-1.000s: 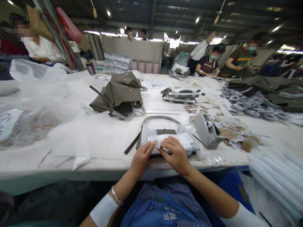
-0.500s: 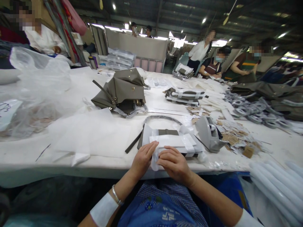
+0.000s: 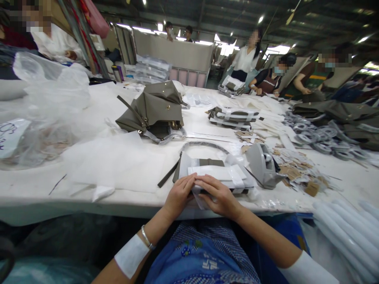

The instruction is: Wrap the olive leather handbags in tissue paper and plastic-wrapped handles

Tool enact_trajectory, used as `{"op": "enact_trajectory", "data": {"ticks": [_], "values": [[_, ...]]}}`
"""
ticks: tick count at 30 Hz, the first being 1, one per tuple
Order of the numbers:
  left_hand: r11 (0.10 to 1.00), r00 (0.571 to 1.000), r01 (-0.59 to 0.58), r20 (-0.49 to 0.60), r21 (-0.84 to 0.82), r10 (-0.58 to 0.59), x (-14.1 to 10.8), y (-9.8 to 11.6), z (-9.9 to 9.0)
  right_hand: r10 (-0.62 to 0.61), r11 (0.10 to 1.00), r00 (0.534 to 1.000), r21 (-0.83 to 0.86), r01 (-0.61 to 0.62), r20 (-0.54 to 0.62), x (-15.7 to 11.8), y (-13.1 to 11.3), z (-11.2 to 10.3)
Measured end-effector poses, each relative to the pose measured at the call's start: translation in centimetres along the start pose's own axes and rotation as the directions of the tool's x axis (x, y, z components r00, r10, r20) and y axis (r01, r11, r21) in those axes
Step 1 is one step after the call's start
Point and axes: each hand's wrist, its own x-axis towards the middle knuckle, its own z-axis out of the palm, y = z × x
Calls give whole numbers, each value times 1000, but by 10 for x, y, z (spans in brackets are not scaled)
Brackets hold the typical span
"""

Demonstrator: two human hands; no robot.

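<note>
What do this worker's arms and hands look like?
Neither left hand nor right hand is gloved. On the left arm are a curved silver metal bangle and, nearer the elbow, a plain white band; the right arm wears a white covering.

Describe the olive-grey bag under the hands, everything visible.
The olive-grey, leather-like bag lies flat near the front edge of the white-covered table, partly under white sheeting. Its looped, plastic-wrapped handle arches from the far side; a thin olive strap juts left. A glossy, tape-like strip crosses the sheeting at right. The left hand and right hand meet on its near side; underside hidden.
</note>
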Motion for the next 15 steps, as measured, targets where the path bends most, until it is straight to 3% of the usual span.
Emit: {"op": "enact_trajectory", "data": {"ticks": [4, 10, 15], "values": [[1000, 1000, 13, 13, 17, -13, 1, 3, -2, 189, 977, 982, 108, -185, -28, 3, -6, -5], [1000, 1000, -5, 21, 25, 4, 1, 1, 1, 115, 985, 991, -120, -122, -68, 10, 1, 15], [1000, 999, -6, 46, 19, 5, 1, 0, 0, 195, 974, 980, -109, -199, -47, 22, 2, 10]]}}
